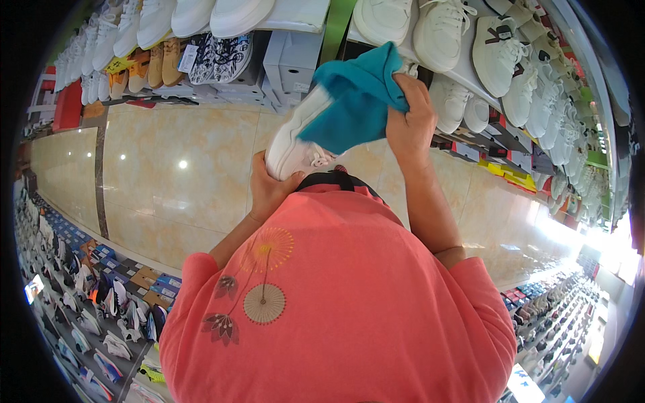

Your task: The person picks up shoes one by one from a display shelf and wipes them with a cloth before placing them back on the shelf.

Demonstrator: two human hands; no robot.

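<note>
Around the near end of a white lace-up shoe (292, 143), my left hand (274, 182) keeps its grip, thumb along the side. The shoe points away from me at a slant over the tiled floor. My right hand (414, 118) pinches a teal cloth (355, 98) by its right side. The cloth is blurred and hangs across the shoe's upper part, hiding its far end and most of its top. A bit of pale lace shows below the cloth's lower edge. Whether the cloth presses on the shoe or hangs just above it, I cannot tell.
White sneakers (438, 38) line a shelf at the upper right, close to my right hand. Patterned black-and-white shoes (221, 58) and grey shoeboxes (294, 55) stand at the upper left. Shiny floor tiles (171, 151) stretch below. More shoe racks (108, 337) fill the lower left.
</note>
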